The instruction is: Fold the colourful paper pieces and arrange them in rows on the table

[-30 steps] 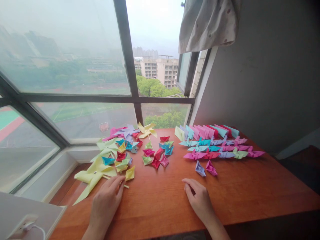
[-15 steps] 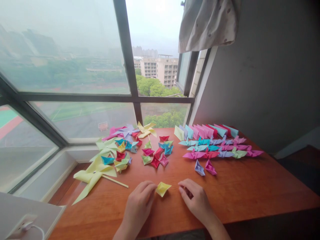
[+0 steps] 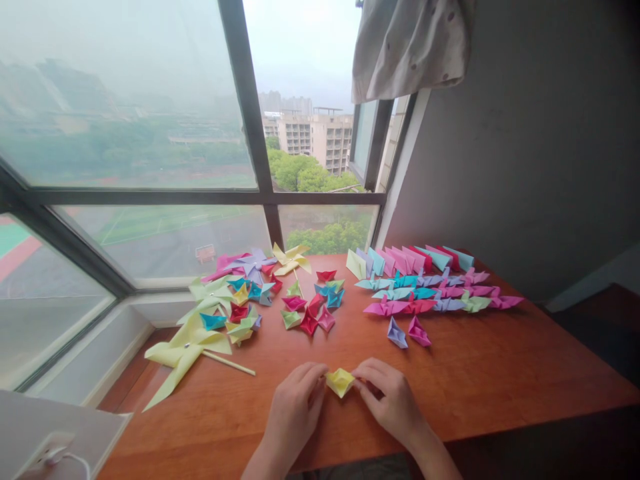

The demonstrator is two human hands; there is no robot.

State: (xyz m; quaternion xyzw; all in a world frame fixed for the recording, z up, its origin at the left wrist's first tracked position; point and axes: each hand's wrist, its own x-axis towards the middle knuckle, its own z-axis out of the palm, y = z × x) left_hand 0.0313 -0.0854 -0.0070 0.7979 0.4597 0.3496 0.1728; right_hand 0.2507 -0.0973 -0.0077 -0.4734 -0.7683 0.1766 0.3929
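Where the window [image 3: 150,133] meets the grey wall [image 3: 525,133], a wooden table [image 3: 500,380] fills the corner, with a pale curtain [image 3: 410,47] bunched above its far edge; on the right of the table lie rows of folded paper pieces [image 3: 430,287] in pink, teal, purple and green, packed side by side and touching; on the left a large pale yellow pinwheel [image 3: 187,347] lies flat, its stick pointing toward the middle of the table; behind it sits a heap of smaller pinwheels and folded shapes [image 3: 240,293] in mixed colours; near the middle a small cluster of folded squares [image 3: 313,307] lies loose; two single pieces, one purple [image 3: 397,332] and one pink [image 3: 419,331], lie just beside each other in front of the rows. At the near edge the left hand [image 3: 293,410] and the right hand [image 3: 393,400] meet over a small yellow folded paper [image 3: 340,382]; both hands are curled, their fingertips pinching it from either side, and it sits between them just above the table top.
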